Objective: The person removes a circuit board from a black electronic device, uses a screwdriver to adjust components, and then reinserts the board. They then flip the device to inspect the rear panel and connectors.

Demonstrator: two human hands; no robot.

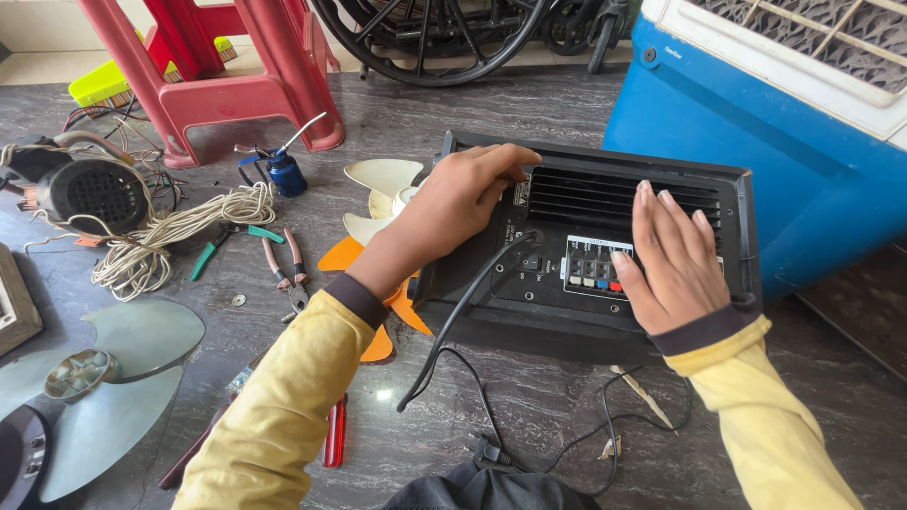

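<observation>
I have both hands on the black speaker box (605,246), which lies on its side on the dark stone floor (529,397) with its back panel facing up, just beside the blue cooler (756,142). My left hand (453,203) curls over the top left edge of the box, fingers bent around the rim in a firm grip near the warning sticker. My right hand (673,260) lies flat and open on the panel, fingers spread across the ribbed vent, thumb touching the row of coloured sockets (595,269); it holds nothing, only presses. To steady the box well, I judge the left hand should carry the grip while the right palm bears down evenly, kept clear of the sockets and the small switch so nothing gets knocked. The black power cord (463,312) leaves the panel between my hands and trails down to its plug (489,453) near my lap; I want it slack and not pinched under the box edge. An orange and cream fan blade (378,189) lies partly under the left side of the box, which I think could make it rock, so weight should stay centred. Pliers (288,269), a blue oil can (283,170) and a coil of white wire (179,231) lie to my left, near but apart from the box.
</observation>
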